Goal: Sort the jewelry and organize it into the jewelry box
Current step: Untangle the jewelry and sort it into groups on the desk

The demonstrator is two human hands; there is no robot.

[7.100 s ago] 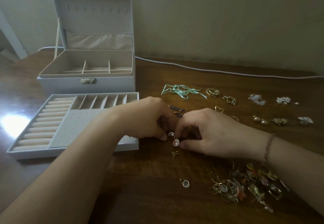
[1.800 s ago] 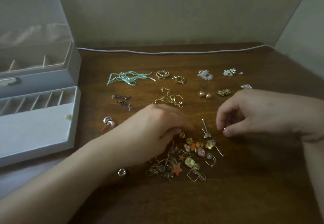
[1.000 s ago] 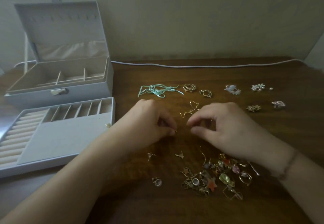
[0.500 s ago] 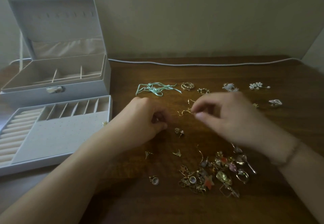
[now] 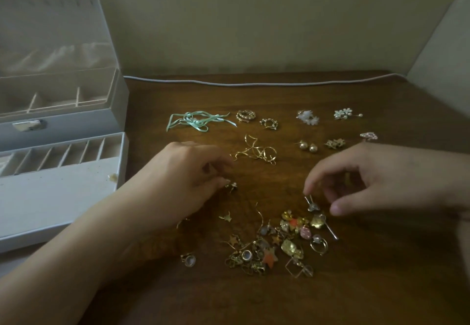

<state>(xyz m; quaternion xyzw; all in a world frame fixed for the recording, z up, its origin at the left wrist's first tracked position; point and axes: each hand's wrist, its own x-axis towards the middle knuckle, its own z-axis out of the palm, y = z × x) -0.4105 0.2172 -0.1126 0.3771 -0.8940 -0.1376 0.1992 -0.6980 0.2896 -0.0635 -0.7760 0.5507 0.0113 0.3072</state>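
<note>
Change: since half a second before, the right hand (image 5: 376,180) had dropped from the gold wire hooks (image 5: 254,150) toward the pile, and the view had swung right, so the box sat cut off at the left edge.
Jewelry box (image 5: 63,119): stood open at the table's left, lid upright, probably so its compartments stayed in reach; none of the jewelry could be seen in them.
Tray (image 5: 58,192): lay in front of the box, long side running left to right, its narrow slots at the far edge; one small pale piece (image 5: 112,177) sat near its right rim.
Left hand (image 5: 188,177): knuckles up, fingers (image 5: 216,185) curled down at a small gold stud (image 5: 232,185); whether they had it pinched or merely touched it could not be told.
Sorted pieces: mint ribbon (image 5: 198,121), gold rings (image 5: 245,115), flower pieces (image 5: 307,117) and pearl studs (image 5: 307,146) lay apart in pairs across the far table (image 5: 381,274), apparently grouped by kind.
Unsorted pile (image 5: 277,243): heaped near the table's front edge, between the hands.
Long pin (image 5: 321,216): slanted from far-left to near-right along the pile's right side.
Right hand: hovered just over the pin's far end, thumb and forefinger spread and holding nothing, seemingly poised to pick it.
</note>
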